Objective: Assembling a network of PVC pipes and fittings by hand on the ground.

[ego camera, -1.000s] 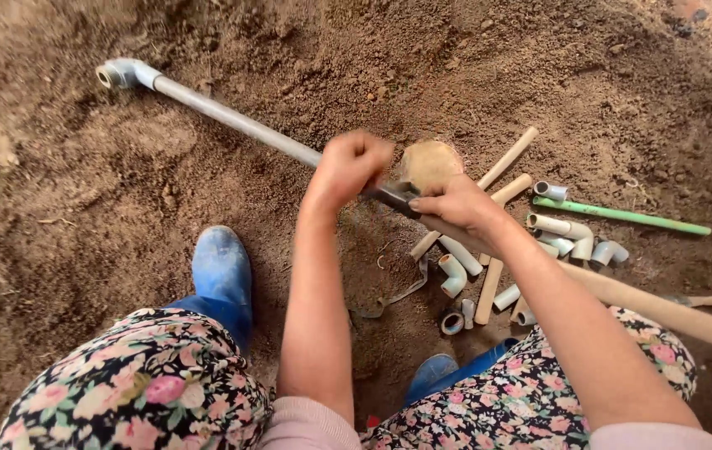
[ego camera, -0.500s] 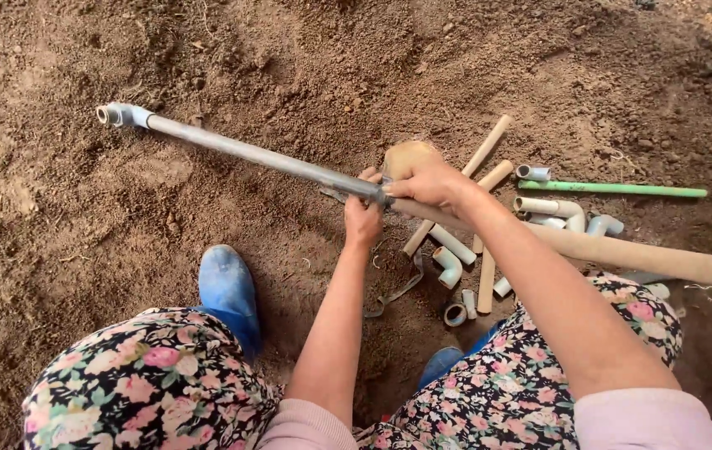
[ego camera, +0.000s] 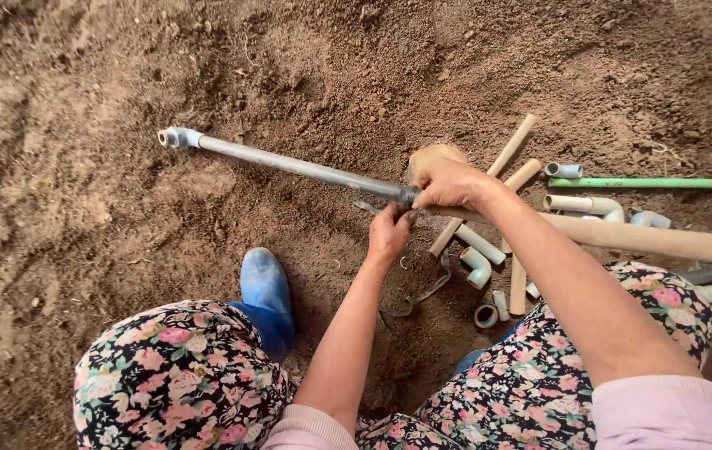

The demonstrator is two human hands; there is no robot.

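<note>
— What do the hands have hold of?

— A long grey metal pipe [ego camera: 306, 167] that lies slantwise over the bare soil [ego camera: 81, 217]. Its far end, up and to the left, carries a grey fitting [ego camera: 174, 137]. Its near end meets a pale, tan pipe [ego camera: 664, 242] that runs off to the right edge, passing over the person's right knee.

— And the grip of each hand?

— The right hand [ego camera: 447, 183] sits on top at the joint of the two pipes, fingers curled shut around it. The left hand [ego camera: 389, 235] comes up from below at the same spot, fingers closed against the underside of the pipe near the joint. Whether it pinches something small there as well, I cannot tell.

— What lies about them?

— Just right of the hands, a scatter of short pale pipe offcuts and elbow fittings [ego camera: 479, 265] on the soil, with two tan stubs [ego camera: 516, 142] fanning upward behind the right hand. A thin green pipe [ego camera: 656, 182] lies level beyond them, well apart from the hands. A small ring-shaped fitting [ego camera: 486, 315] rests near the right knee.

— And the person?

— Crouched, in floral trousers [ego camera: 172, 375] and pink sleeves, a blue boot [ego camera: 264, 287] planted on the soil to the left of the left arm.
</note>
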